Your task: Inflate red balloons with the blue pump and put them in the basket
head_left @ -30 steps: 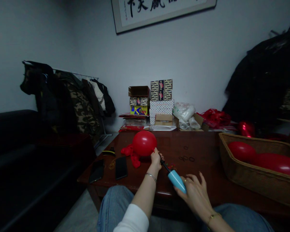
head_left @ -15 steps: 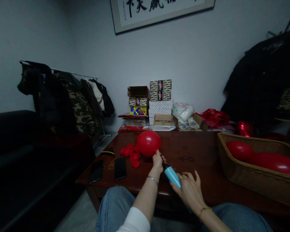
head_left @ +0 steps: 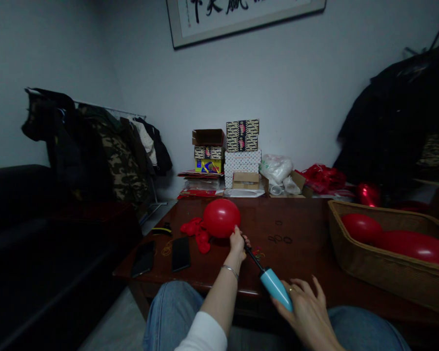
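A partly inflated red balloon (head_left: 221, 218) is held at its neck by my left hand (head_left: 237, 241), whose fingers close around it and the tip of a balloon pump. The pump's light blue barrel (head_left: 276, 289) lies in my right hand (head_left: 304, 306), thumb on one side and fingers curled over the other. Between the two hands the pump's black rod shows, drawn out. Just left of the balloon, limp red balloons (head_left: 202, 239) lie in a small pile on the table. Small colored rubber bands (head_left: 258, 254) rest beyond the rod.
On the brown table (head_left: 307, 219) lie a phone (head_left: 181, 254), a second dark phone (head_left: 143, 258) and several dark rings (head_left: 278, 239). At the right, a wicker basket (head_left: 369, 275) holds inflated red balloons (head_left: 413, 246). Stacked boxes (head_left: 242, 165) stand behind the table.
My right hand has pulled the blue barrel back, down and to the right, exposing more of the black rod. My left hand and the balloon stay almost in place.
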Demonstrator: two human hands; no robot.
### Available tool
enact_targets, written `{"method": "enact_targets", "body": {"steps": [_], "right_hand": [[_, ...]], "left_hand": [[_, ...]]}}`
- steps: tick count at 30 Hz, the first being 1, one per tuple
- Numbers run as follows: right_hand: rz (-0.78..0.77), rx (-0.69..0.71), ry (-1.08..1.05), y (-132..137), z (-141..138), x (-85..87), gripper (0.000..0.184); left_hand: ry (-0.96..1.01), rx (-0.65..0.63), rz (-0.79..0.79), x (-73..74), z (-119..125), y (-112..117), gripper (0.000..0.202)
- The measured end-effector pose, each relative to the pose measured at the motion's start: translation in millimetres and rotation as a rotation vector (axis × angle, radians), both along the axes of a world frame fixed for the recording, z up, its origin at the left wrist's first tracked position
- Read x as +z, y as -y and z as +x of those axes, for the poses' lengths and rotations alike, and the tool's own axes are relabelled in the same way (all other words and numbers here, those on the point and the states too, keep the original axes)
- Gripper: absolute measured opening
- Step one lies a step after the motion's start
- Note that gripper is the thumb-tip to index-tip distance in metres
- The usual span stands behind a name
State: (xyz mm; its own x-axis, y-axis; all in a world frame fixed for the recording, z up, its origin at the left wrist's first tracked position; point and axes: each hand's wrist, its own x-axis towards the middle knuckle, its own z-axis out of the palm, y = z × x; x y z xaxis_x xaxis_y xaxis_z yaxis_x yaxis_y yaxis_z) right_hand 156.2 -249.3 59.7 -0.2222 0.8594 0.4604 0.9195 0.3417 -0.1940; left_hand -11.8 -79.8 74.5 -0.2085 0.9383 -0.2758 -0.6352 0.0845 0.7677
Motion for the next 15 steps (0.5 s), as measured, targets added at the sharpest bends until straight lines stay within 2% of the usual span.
{"method": "enact_targets", "body": {"steps": [7,15], "right_hand": [[-0.016,0.013,0.015,-11.1,-5.7,5.0,0.035],[-0.016,-0.009,0.026,-38.6,-31.7,27.2,0.033]], "left_hand": [[-0.004,0.038,0.016,2.7,1.2,8.6,0.048],[-0.014,0.010,-0.010,5.6,8.4,11.9,0.041]]}}
